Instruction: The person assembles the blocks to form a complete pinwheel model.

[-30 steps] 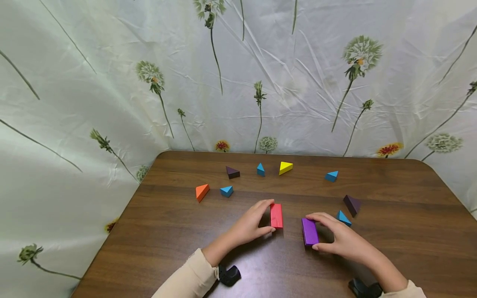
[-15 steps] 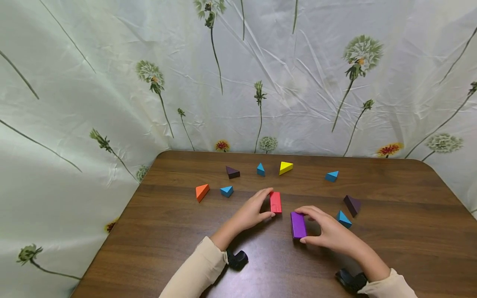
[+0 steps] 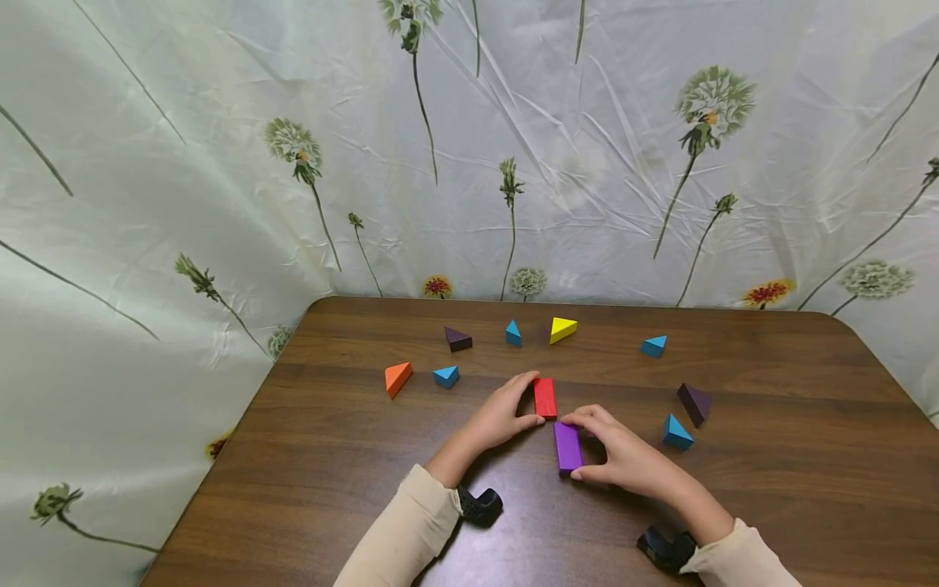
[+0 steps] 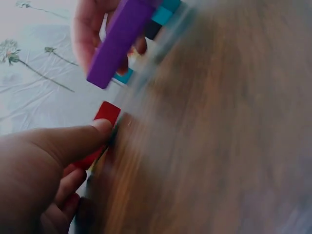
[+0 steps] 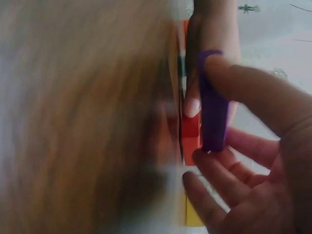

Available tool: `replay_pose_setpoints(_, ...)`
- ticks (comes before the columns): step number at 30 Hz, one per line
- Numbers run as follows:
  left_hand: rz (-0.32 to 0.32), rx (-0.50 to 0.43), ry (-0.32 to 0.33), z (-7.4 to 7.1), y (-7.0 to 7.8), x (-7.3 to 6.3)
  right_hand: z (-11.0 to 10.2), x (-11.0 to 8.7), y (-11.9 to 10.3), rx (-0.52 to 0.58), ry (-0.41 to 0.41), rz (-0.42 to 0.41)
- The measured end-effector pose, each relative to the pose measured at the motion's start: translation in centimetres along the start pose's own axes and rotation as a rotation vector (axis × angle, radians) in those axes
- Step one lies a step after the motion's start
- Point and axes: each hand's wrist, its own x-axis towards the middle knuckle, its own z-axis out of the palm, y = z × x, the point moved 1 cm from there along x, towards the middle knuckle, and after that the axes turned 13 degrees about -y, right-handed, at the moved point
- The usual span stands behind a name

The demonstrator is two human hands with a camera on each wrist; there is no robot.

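Note:
Near the middle of the table, my left hand (image 3: 499,417) pinches a red rectangular block (image 3: 545,399) by its two ends, thumb at the near end and fingers at the far end. A purple rectangular block (image 3: 568,447) is gripped the same way by my right hand (image 3: 623,456), just nearer and to the right of the red one. In the right wrist view the purple block (image 5: 213,114) appears lifted off the wooden surface. The left wrist view shows the thumb pressing the red block (image 4: 107,113), with the purple block (image 4: 119,46) apart from it.
Behind the hands lie an orange triangle (image 3: 398,379), blue triangles (image 3: 446,377), a dark triangle (image 3: 458,339) and a yellow triangle (image 3: 562,329). To the right are another dark triangle (image 3: 694,404) and a blue triangle (image 3: 677,433). A flowered curtain (image 3: 587,163) hangs beyond the table (image 3: 308,489).
Both hands have moved away from the body with their blocks. The right hand has carried the purple block leftward, closer to the red block.

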Motion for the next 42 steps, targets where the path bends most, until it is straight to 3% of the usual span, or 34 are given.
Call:
replay_pose_setpoints(15,0.044,-0.093,0.015,0.3,-0.7,-0.2,1.1,0.4,0.4,0.007,-0.035,0.027)
replay_pose_setpoints(42,0.062,-0.054,0.014,0.4,-0.9,0.0,1.4,1.8,0.4,0.004,0.031,0.041)
